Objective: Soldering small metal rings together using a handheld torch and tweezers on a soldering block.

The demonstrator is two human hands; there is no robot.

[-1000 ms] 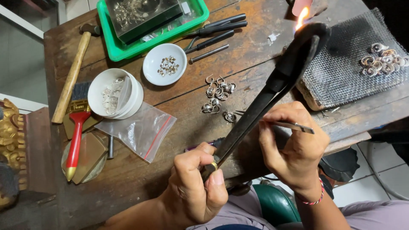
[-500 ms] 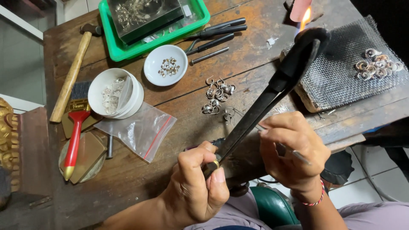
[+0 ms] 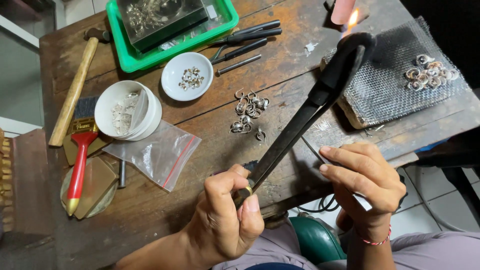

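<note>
My left hand (image 3: 225, 210) grips the lower end of a long black torch (image 3: 310, 110) that slants up to the right, with a small flame (image 3: 351, 19) at its tip. The tip hangs over the near-left corner of a wire mesh pad (image 3: 380, 85), which carries a cluster of silver rings (image 3: 430, 75). My right hand (image 3: 365, 180) is curled at the bench's front edge, closed on a thin metal pick (image 3: 311, 149) that is mostly hidden. Loose silver rings (image 3: 248, 112) lie on the wooden bench left of the torch.
A white dish (image 3: 175, 82) with small rings, a white round tub (image 3: 107, 107), a green tray (image 3: 125, 57) holding a dark box, black pliers (image 3: 250, 37), a wooden hammer (image 3: 75, 90), a red-handled brush (image 3: 80, 155) and a clear plastic bag (image 3: 155, 152) lie on the bench.
My right hand has drawn back from the loose rings toward the bench's front edge, and the pick is now mostly hidden. The torch stays aimed at the mesh pad.
</note>
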